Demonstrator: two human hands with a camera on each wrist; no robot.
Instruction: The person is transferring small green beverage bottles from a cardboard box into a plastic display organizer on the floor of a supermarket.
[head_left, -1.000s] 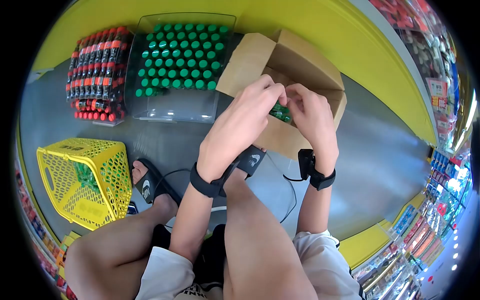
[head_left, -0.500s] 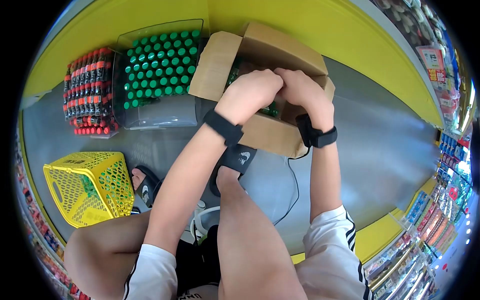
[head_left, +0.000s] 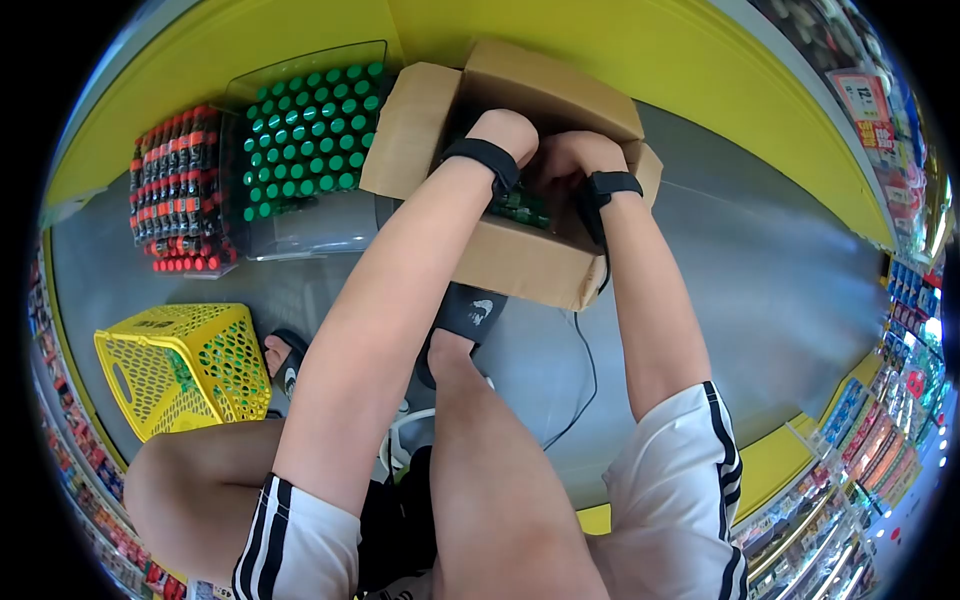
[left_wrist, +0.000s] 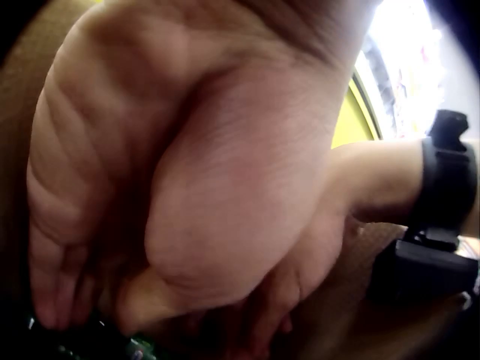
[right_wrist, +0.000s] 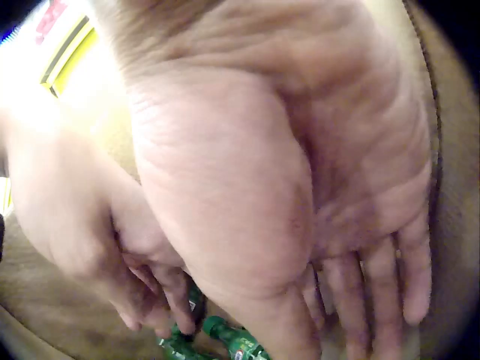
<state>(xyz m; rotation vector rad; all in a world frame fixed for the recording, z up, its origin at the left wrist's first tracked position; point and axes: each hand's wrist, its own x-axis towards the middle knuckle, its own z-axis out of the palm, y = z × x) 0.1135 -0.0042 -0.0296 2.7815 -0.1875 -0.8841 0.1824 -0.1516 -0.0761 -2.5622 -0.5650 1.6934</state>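
Two hands of yours hang inside the open cardboard box (head_left: pixel 530 268), close beside each other: your right hand (right_wrist: pixel 277 180) turns its palm to its own wrist camera, fingers long and nearly straight, thumb pointing down, with nothing visible in its hold, though some fingertips run out of the picture; your left hand (right_wrist: pixel 94 232) lets its fingers hang loosely bent, with no bottle plainly gripped. Below them lie the green bottles (right_wrist: pixel 238 343), and the relation to mind, as I judge it, is how one of these slants: its capped end is toward your left fingertips, its labelled body running off toward your right thumb, its base hidden. That makes the left hand the nearer one to the cap; whether its fingertips touch anything, I cannot tell. Seen from your head, the bottles in view sit on your body's side of both hands, inside the near cardboard wall. Just beyond the left flap, a clear tray (head_left: pixel 320 230) holds upright green-capped bottles (head_left: pixel 312 130) in rows; farther left stand stacked red-capped bottles (head_left: pixel 175 190), and well apart from your hands, a yellow basket (head_left: pixel 195 318) holds something green.
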